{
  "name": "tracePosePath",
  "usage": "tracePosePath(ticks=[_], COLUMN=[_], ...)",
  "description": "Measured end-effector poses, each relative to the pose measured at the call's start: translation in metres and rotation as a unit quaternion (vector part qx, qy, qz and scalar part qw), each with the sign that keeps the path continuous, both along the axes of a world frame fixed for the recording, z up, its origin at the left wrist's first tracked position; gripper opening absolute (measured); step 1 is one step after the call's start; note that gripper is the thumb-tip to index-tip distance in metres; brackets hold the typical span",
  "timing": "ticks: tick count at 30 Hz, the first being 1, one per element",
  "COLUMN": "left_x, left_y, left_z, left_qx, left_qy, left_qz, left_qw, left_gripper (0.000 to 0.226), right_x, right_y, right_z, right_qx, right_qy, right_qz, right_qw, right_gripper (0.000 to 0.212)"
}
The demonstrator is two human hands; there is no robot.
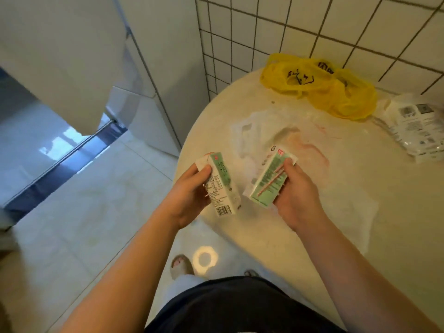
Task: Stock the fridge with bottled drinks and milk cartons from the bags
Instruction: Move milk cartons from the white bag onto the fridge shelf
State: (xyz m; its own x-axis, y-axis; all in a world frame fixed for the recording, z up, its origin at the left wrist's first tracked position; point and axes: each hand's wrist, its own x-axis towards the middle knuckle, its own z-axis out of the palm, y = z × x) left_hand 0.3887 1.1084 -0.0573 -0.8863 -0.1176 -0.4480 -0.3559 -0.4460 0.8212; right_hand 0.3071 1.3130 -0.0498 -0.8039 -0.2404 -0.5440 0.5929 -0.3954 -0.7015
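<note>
- Fridge (pixel 72 56): the white slab filling the upper left of the frame looks like it. No shelf is visible and I can't tell whether a door is open. It sits to the left of both hands, across open floor (pixel 101 212).
- Bench (pixel 360 179): round, pale top on the right half of the frame, against the tiled wall. Both hands are at its near-left rim.
- Yellow bag (pixel 336 92): slumped flat at the top of the bench, well apart from the hands. It looks empty, but the inside is hidden.
- Clear bag (pixel 259 131): collapsed at mid-bench, just above the cartons.
- White pack (pixel 418 131): at the right edge of the frame, untouched.
- Left carton (pixel 223 188): green and white, off the bench. Its long axis runs near-vertical in the frame, top tipped toward the upper left.
- Right carton (pixel 269 179): same type, top tipped toward the upper right, so the tops splay and the bottoms nearly meet.
- Left hand (pixel 189 195): fingers wrapped round the left carton, thumb on its face. It is the nearer one to the fridge.
- Right hand (pixel 298 200): curled round the right carton from the right side.
- Judgement: both cartons are ready to carry. The next move is a turn to the left, with the left hand leading.
</note>
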Motion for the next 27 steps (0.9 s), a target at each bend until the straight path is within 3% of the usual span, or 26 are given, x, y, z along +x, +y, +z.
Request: tracePosePath(ticks=[5, 11, 15, 19, 27], left_x=[0.055, 0.136, 0.197, 0.257, 0.347], left_y=[-0.033, -0.104, -0.166, -0.23, -0.341], left_z=[0.002, -0.001, 0.0, -0.002, -0.015], left_qx=[0.091, 0.191, 0.194, 0.209, 0.153], left_qy=[-0.08, -0.087, -0.067, -0.086, -0.197], left_qz=[0.088, 0.192, 0.227, 0.309, 0.422], left_qw=[0.989, 0.959, 0.952, 0.924, 0.871], left_gripper=[0.045, 0.058, 0.054, 0.042, 0.033], right_x=[0.033, 0.093, 0.143, 0.193, 0.267], right_y=[-0.064, -0.158, -0.231, -0.311, -0.444], right_z=[-0.002, -0.002, -0.001, -0.006, -0.008], right_qx=[0.03, -0.022, -0.053, -0.023, -0.022], right_qy=[-0.05, -0.084, -0.126, -0.136, -0.169], right_qz=[0.106, 0.228, 0.283, 0.299, 0.366], right_qw=[0.993, 0.97, 0.949, 0.944, 0.915], right_gripper=[0.04, 0.055, 0.054, 0.051, 0.06])
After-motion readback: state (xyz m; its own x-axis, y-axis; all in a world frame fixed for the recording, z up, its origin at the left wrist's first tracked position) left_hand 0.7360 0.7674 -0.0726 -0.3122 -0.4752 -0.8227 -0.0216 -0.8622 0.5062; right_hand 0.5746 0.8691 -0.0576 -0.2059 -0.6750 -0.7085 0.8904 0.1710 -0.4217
